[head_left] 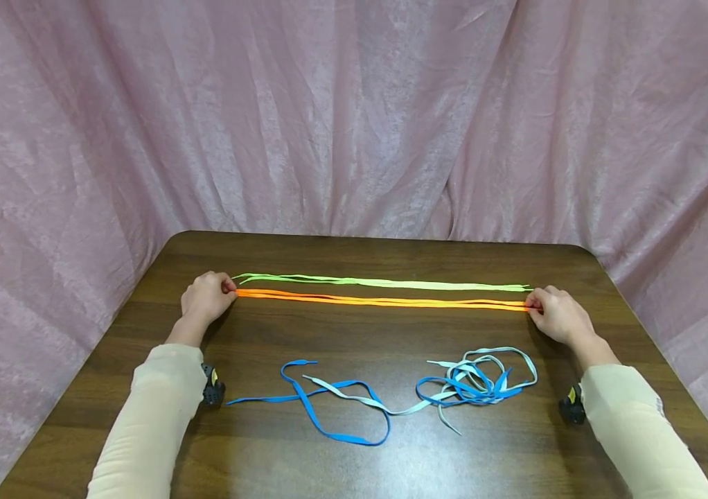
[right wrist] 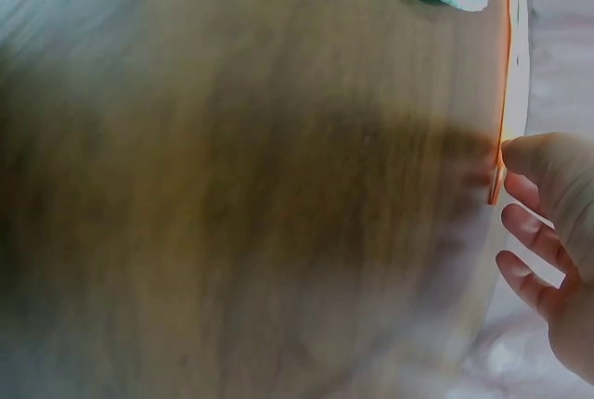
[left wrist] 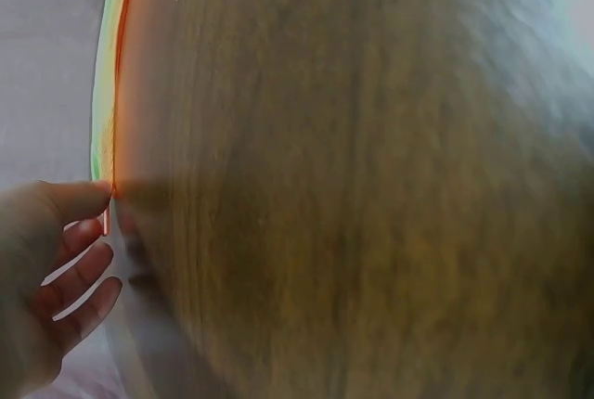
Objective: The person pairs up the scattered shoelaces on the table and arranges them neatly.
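An orange shoelace (head_left: 385, 302), doubled into parallel strands, stretches straight across the table between the two hands. My left hand (head_left: 207, 299) pinches its left end between thumb and forefinger; in the left wrist view a short orange tip (left wrist: 106, 223) pokes out below the thumb. At the other end my right hand (head_left: 558, 315) pinches the orange strands, and in the right wrist view their tips (right wrist: 494, 190) stick out past the fingers. Just behind lies a yellow-green shoelace (head_left: 416, 284), also straight and parallel, its loose left ends spread slightly beside the left hand.
Nearer the front, a blue shoelace (head_left: 354, 439) and a pale mint shoelace (head_left: 416, 409) lie tangled together, bunched in loops at the right. The brown wooden table (head_left: 304, 333) has rounded back corners, with a pink curtain (head_left: 341, 125) hanging behind it.
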`<state>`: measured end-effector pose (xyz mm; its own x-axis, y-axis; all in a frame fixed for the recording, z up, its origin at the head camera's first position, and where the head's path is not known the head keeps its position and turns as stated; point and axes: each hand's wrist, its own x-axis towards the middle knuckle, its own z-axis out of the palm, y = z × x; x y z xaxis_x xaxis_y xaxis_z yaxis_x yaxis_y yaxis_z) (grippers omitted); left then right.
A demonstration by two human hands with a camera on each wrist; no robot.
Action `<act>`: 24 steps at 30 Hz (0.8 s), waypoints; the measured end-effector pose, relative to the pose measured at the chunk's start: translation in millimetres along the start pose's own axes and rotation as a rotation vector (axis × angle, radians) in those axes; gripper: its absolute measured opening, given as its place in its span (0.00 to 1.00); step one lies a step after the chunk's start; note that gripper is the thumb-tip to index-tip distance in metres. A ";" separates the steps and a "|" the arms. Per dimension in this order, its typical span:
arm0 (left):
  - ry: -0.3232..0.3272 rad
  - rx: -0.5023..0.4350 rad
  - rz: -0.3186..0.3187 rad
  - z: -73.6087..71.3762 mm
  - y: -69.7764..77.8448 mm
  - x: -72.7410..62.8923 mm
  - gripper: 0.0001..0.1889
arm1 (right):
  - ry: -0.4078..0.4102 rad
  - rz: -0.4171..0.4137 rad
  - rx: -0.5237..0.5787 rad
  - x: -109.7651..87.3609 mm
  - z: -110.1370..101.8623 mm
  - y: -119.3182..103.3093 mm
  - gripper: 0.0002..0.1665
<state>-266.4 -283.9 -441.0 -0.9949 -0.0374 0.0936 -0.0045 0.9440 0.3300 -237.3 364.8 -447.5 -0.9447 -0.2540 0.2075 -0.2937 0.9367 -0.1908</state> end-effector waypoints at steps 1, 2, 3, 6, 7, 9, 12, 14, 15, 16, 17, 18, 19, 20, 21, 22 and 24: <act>0.010 0.004 0.004 0.2 0.2 -0.1 0.04 | 0.007 -0.010 -0.009 -0.6 -0.7 -1.3 0.08; 0.013 0.006 0.013 -0.4 0.9 -0.6 0.04 | 0.017 -0.022 -0.019 -1.2 -1.3 -2.5 0.08; 0.018 0.007 0.022 -0.9 1.8 -1.1 0.04 | 0.025 -0.032 -0.028 -1.9 -1.9 -3.7 0.09; 0.023 0.012 0.049 -3.6 6.4 -3.3 0.04 | 0.048 -0.056 -0.050 -3.2 -4.0 -7.8 0.10; 0.023 0.015 0.061 -4.7 8.2 -4.1 0.04 | 0.057 -0.063 -0.056 -3.8 -4.6 -8.9 0.10; 0.016 0.019 0.087 -6.3 11.8 -5.5 0.04 | 0.066 -0.075 -0.064 -4.6 -5.4 -11.3 0.11; 0.015 0.032 0.123 -8.0 17.9 -7.3 0.05 | 0.075 -0.089 -0.069 -5.9 -6.6 -15.6 0.12; 0.015 0.038 0.143 -8.2 21.6 -8.3 0.06 | 0.079 -0.095 -0.071 -7.1 -7.4 -18.9 0.12; 0.016 0.038 0.153 -8.2 23.6 -9.2 0.06 | 0.084 -0.100 -0.071 -7.9 -7.8 -20.9 0.13; 0.019 0.041 0.164 -8.1 25.9 -10.1 0.06 | 0.088 -0.107 -0.071 -8.5 -8.0 -23.0 0.13; 0.020 0.041 0.177 -7.8 28.0 -11.2 0.06 | 0.094 -0.114 -0.071 -9.3 -8.3 -25.1 0.13; 0.024 0.040 0.191 -7.2 29.9 -12.1 0.06 | 0.098 -0.122 -0.069 -10.1 -8.4 -27.5 0.13; 0.027 0.041 0.205 -6.5 31.8 -13.3 0.06 | 0.100 -0.131 -0.067 -10.9 -8.5 -29.9 0.13; 0.031 0.039 0.218 -6.0 34.1 -14.9 0.06 | 0.103 -0.141 -0.065 -11.7 -8.5 -32.3 0.14; 0.035 0.039 0.232 -5.4 36.3 -16.5 0.07 | 0.104 -0.151 -0.065 -12.5 -8.4 -34.6 0.14; 0.036 0.039 0.246 -4.7 38.6 -18.2 0.07 | 0.101 -0.156 -0.064 -13.3 -8.3 -37.0 0.13; 0.036 0.044 0.270 -3.6 43.5 -21.7 0.08 | 0.093 -0.173 -0.062 -15.0 -7.7 -41.5 0.13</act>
<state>-244.7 -243.2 -425.4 -0.9564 0.2069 0.2062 0.2556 0.9345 0.2479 -209.7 331.6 -435.4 -0.8626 -0.3914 0.3205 -0.4379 0.8949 -0.0858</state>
